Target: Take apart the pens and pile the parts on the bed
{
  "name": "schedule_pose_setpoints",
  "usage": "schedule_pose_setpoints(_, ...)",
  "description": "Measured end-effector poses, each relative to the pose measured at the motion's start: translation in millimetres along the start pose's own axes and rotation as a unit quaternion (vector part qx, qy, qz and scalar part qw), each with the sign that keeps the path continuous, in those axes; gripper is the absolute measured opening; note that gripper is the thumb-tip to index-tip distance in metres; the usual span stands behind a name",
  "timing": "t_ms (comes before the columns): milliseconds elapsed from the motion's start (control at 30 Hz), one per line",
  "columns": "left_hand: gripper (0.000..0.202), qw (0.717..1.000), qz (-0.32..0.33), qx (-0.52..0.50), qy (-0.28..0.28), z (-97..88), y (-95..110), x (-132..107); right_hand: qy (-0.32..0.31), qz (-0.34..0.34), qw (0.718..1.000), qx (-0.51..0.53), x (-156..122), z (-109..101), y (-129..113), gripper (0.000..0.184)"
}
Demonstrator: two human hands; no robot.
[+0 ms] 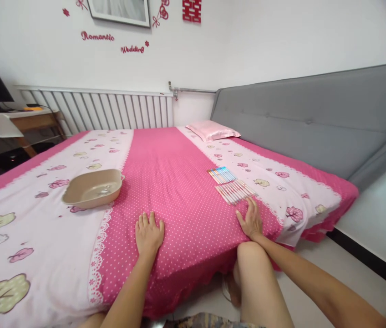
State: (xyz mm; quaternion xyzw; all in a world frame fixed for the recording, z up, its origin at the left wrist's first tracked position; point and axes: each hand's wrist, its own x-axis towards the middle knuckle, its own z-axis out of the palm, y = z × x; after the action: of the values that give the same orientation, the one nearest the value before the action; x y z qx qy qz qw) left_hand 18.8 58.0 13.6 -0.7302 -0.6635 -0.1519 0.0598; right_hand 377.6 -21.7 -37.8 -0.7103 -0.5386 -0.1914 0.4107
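Note:
My left hand (pixel 149 233) lies flat and open on the pink dotted bedsheet (pixel 172 182) near the bed's front edge, holding nothing. My right hand (pixel 250 220) rests open on the sheet too, fingers stretched toward a row of several coloured pens (pixel 231 184) lying side by side just beyond its fingertips. A beige shallow basin (pixel 93 187) sits on the bed to the left, beyond my left hand.
A pink pillow (pixel 212 130) lies at the far end by the grey padded headboard (pixel 312 123). A white radiator (pixel 104 109) lines the wall. A desk (pixel 25 120) stands at the far left. My knee (pixel 254 269) is at the bed's edge.

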Motion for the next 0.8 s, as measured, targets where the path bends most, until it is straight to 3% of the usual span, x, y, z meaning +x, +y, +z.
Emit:
schedule_pose_setpoints(533,0.056,0.999,-0.008,-0.035,-0.023,-7.3,-4,-2,-0.004,-0.004,0.999,0.040,4,-4,-2,0.069)
schedule_pose_setpoints(667,0.057,0.996,-0.010,-0.075,-0.042,-14.3,-11,9,0.029,0.002,0.997,0.068,29,-10,-32,0.070)
schedule_pose_setpoints(800,0.059,0.992,-0.014,-0.120,-0.041,-34.7,-12,40,0.053,0.011,0.990,0.128,78,-12,-83,0.069)
